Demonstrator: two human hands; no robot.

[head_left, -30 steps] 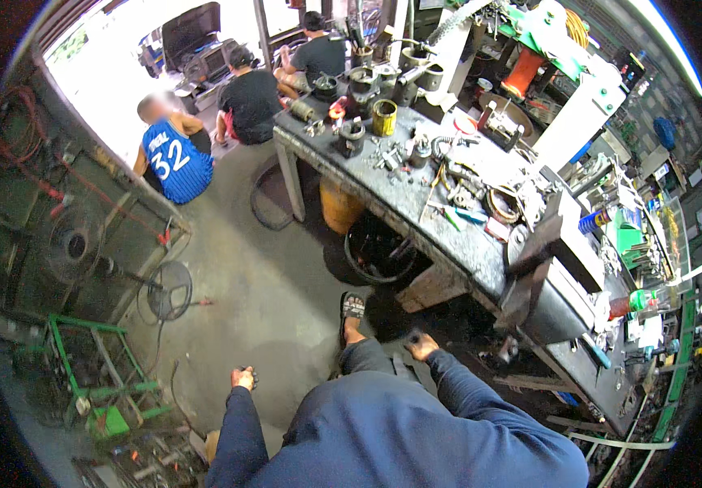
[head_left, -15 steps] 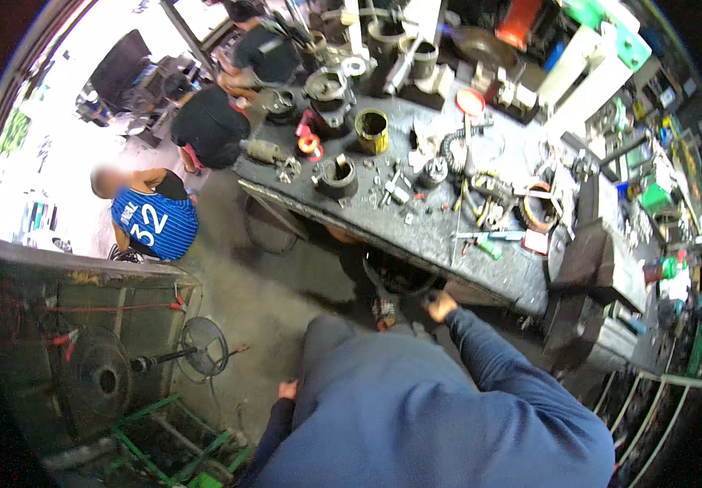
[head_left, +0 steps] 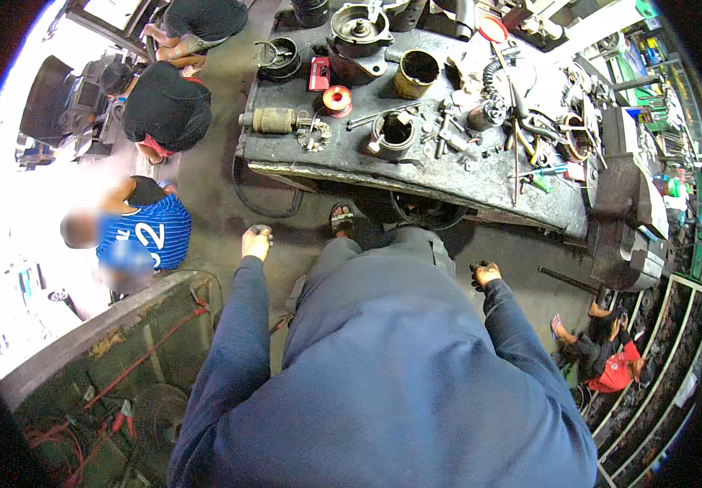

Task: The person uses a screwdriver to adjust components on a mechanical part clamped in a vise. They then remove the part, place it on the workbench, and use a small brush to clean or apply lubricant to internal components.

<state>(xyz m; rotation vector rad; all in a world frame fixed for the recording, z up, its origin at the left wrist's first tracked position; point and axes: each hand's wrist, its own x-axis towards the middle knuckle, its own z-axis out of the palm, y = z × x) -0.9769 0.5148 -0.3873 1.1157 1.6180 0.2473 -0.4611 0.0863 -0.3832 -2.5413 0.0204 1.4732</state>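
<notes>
My left hand point(head_left: 257, 241) is held out in front of me, left of my legs, over the floor short of the bench. Its blackened fingers are curled in, with nothing seen in them. On the other side, my right hand point(head_left: 486, 275) hangs below the bench's front edge, dark fingers curled and no object visible. Neither hand touches the workbench point(head_left: 465, 187). On its near left part lie a motor armature point(head_left: 273, 121), an orange-red spool point(head_left: 337, 99) and an open cylindrical metal housing point(head_left: 393, 134). A yellowish can point(head_left: 417, 75) stands behind the housing.
A bench vise point(head_left: 627, 220) is at the bench's right end. A metal bin wall point(head_left: 107, 313) with red cables rises at left; a metal rack point(head_left: 664, 350) stands at right. People in a blue jersey point(head_left: 143, 232), a black shirt point(head_left: 168, 110) and a red shirt point(head_left: 615, 370) are nearby.
The view has shifted and turned, bringing the bench more squarely in front. My left hand has come forward from my side. My right hand now sits farther from the bench edge.
</notes>
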